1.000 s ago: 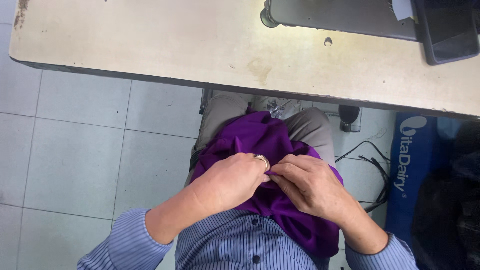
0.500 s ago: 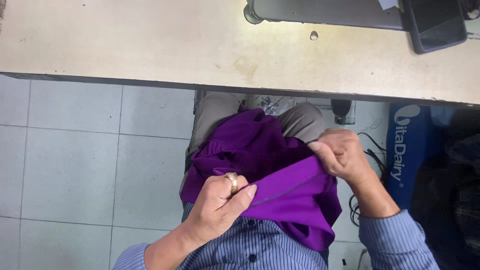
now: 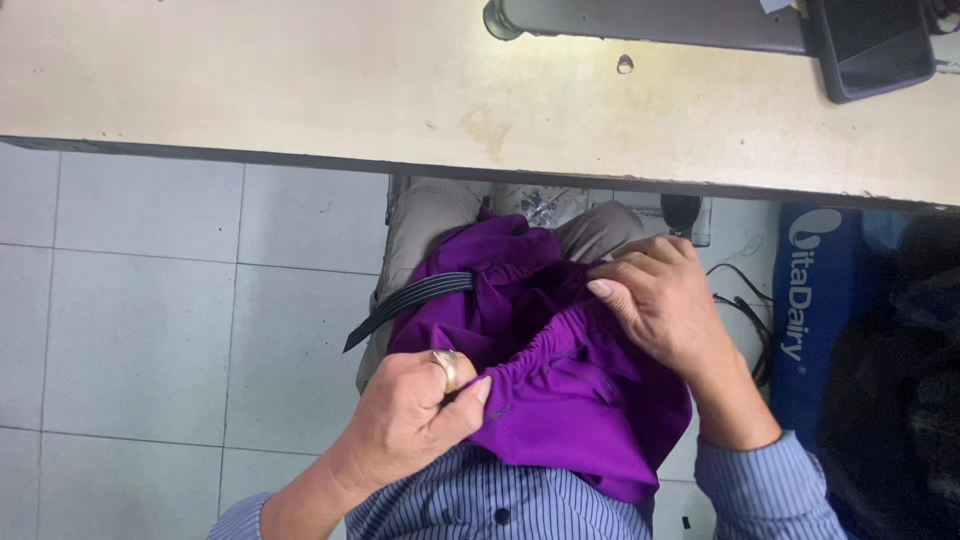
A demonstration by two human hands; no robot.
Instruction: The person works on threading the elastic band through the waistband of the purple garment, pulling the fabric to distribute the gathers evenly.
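A pale, worn wooden tabletop [image 3: 300,90] is seen across the top of the head view, with a small hole [image 3: 625,64] near its far part. A grey metal machine base [image 3: 640,18] is set at the table's far edge, and a dark flat phone [image 3: 872,45] is laid beside it. Below the table, a floor of light grey square tiles [image 3: 140,330] is shown. A blue printed bag [image 3: 815,320] is stood on the floor at the right, with black cables [image 3: 745,300] just beside it; what the bag holds cannot be told.

A bright purple fabric garment with a gathered edge [image 3: 560,380] is bunched on the lap, over khaki trousers [image 3: 425,225]. A black ribbed elastic strip [image 3: 410,300] is seen coming out of the fabric toward the left.

The left hand [image 3: 410,420], with a ring worn on it, is closed in a pinch on the near end of the gathered edge. The right hand [image 3: 660,300] is curled over the far end of that edge, its fingers pressed onto the fabric and gripping it. The edge is held between the two hands.
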